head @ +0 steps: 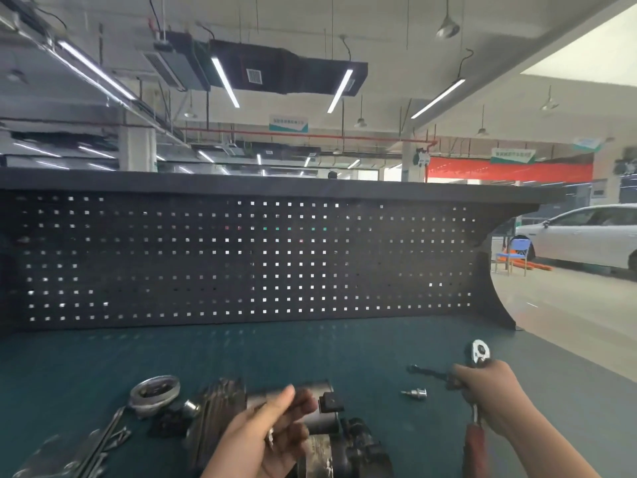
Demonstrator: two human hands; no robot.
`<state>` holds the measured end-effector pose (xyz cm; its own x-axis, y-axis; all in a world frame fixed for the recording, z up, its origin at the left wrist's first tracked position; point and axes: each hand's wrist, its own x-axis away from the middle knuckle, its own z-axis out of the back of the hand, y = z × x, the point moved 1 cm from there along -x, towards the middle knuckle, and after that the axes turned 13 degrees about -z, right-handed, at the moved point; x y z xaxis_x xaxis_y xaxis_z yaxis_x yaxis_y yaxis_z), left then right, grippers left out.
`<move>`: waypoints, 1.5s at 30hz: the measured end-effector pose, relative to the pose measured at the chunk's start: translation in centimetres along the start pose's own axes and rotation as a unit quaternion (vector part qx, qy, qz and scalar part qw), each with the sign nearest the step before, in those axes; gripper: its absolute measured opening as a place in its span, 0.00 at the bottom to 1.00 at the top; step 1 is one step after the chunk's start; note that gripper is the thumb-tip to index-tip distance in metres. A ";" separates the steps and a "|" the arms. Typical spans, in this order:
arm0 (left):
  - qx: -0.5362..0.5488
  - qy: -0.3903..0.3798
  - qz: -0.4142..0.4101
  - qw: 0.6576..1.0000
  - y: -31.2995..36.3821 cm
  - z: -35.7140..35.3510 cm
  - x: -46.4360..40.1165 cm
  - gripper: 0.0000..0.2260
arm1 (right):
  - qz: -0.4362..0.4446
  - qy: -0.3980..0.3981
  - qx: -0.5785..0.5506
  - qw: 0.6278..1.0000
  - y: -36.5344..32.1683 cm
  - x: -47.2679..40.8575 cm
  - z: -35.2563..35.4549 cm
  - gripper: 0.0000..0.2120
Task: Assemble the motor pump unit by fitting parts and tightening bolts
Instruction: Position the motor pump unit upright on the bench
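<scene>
Now both hands work low over the green desk [103,357], at the motor pump unit [324,422].
Right hand [489,395] grips a ratchet wrench [477,401], its head raised above the fist, red handle below. Left hand [272,432] hovers over the finned motor body, its fingers [287,396] half-curled, pinching a small metal piece [270,436]. A loose socket [415,393] lies between the hands; a round metal cover [155,393] sits further left.

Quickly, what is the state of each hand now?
Left hand: pinches a small metal part, above the motor pump unit.
Right hand: grips the ratchet wrench.
</scene>
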<state>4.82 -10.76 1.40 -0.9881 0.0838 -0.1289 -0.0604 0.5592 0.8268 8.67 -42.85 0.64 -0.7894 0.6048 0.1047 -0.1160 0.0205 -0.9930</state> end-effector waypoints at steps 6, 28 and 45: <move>0.020 -0.054 0.003 0.998 0.3 -1.0 1.5 0.10 | 0.107 -0.091 -0.061 0.988 -3.8 7.1 -2.4 0.06; 0.165 0.053 -0.176 0.969 1.3 -0.4 1.4 0.10 | -0.221 -0.498 -0.273 0.793 -0.7 16.5 -9.7 0.23; -0.230 0.073 -0.303 0.922 1.9 0.9 1.6 0.10 | -0.216 -0.575 -0.312 0.725 -1.0 15.9 -8.6 0.15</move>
<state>3.28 -8.86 2.28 -0.7599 -0.2605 -0.5955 -0.6276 0.0557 0.7765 1.44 -26.41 2.80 -0.7823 -0.6220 0.0329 -0.4909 0.5831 -0.6473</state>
